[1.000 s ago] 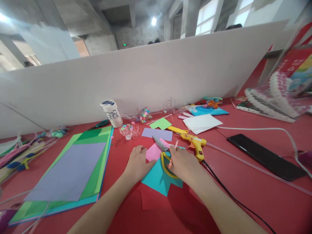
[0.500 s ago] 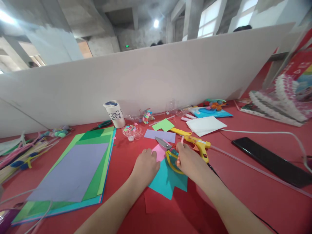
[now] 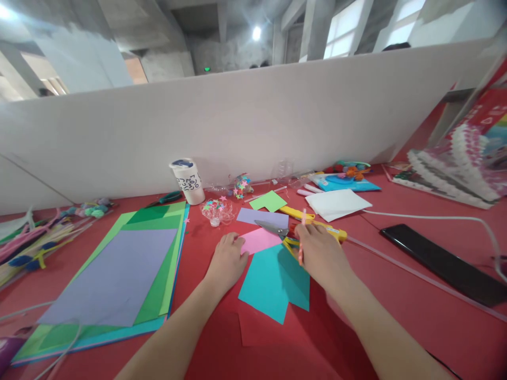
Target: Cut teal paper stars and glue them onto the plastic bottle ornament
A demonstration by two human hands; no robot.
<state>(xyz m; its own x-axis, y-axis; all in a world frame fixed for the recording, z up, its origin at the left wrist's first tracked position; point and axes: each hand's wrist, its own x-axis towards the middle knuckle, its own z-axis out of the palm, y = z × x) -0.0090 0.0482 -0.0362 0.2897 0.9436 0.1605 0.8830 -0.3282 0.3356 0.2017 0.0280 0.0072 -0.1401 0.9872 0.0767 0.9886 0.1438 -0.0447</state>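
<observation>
My left hand (image 3: 226, 260) lies flat on the red table, its fingertips touching the edge of a pink paper square (image 3: 259, 240). My right hand (image 3: 321, 252) is closed round a pink pencil (image 3: 301, 236) and rests over the handles of the yellow-handled scissors (image 3: 277, 230), whose blades point left over the pink paper. A teal paper sheet (image 3: 273, 282) lies between the two hands. A red paper piece (image 3: 257, 331) sits just below it. A yellow glue gun (image 3: 330, 228) lies behind my right hand, mostly hidden.
A stack of green, purple and blue sheets (image 3: 119, 274) lies to the left. A white cup (image 3: 186, 181), a clear dish of stars (image 3: 216, 211), purple (image 3: 261, 217) and green (image 3: 269, 201) paper pieces, white paper (image 3: 336, 203) and a black phone (image 3: 443, 264) sit around. A white partition (image 3: 253, 121) stands behind.
My right hand with the pencil has pushed the scissors up and to the right, off the teal sheet. The teal sheet now shows almost whole. My left hand stayed at the pink paper.
</observation>
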